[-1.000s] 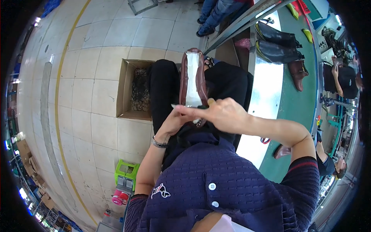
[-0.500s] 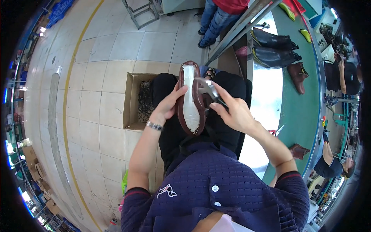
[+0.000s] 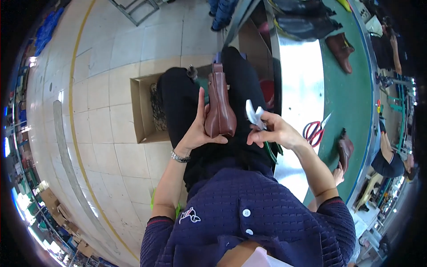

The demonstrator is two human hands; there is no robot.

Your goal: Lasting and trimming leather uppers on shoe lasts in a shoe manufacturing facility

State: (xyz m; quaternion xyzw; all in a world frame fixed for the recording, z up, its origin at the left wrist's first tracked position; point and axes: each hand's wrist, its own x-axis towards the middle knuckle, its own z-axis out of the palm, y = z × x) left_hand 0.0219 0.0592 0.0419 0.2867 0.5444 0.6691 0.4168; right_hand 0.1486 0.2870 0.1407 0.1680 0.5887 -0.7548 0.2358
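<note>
In my left hand [image 3: 199,130] is a brown leather ankle boot [image 3: 221,113], held between my legs with its seamed upper showing. My thumb lies under its wide near end and the fingers stretch up along its left side; the sole is hidden. My right hand [image 3: 280,131], just right of the boot and apart from it, is closed around lasting pincers [image 3: 253,115]. Their bright metal jaws point away from me, and dark green handles hang below my fingers.
A cardboard box [image 3: 138,111] of dark tangled material stands left of my legs, near a metal peg [image 3: 192,72]. The green-topped bench [image 3: 329,102] at right carries red-handled scissors [image 3: 315,133], black boots [image 3: 307,26] and a brown boot [image 3: 340,51]. Another person's hand [image 3: 339,174] touches a boot [image 3: 345,151].
The boot has turned over, from its pale underside facing up to its brown upper. My left hand has shifted to its near end. My right hand has drawn the pincers away from it.
</note>
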